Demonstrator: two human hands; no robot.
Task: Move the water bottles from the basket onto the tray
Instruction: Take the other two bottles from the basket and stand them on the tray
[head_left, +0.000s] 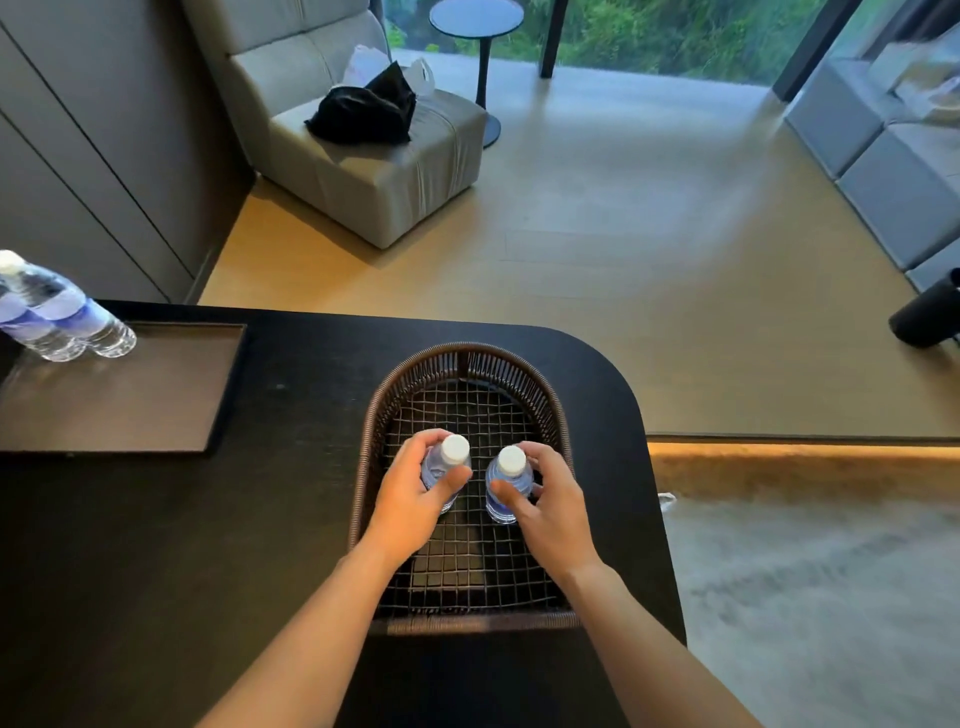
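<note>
A dark woven basket (462, 358) with a wire-mesh floor stands on the black table in front of me. Two clear water bottles with white caps stand upright inside it. My left hand (410, 493) wraps around the left bottle (453, 451). My right hand (550, 499) wraps around the right bottle (510, 467). To the left lies a flat dark tray (156, 405). Two more water bottles (67, 317) with blue labels stand at its far left corner.
The black table (156, 545) has a rounded far right corner and drops off to a grey rug on the right. Beyond it are a wooden floor, a beige armchair (374, 171) with a black bag, and a round side table (475, 21).
</note>
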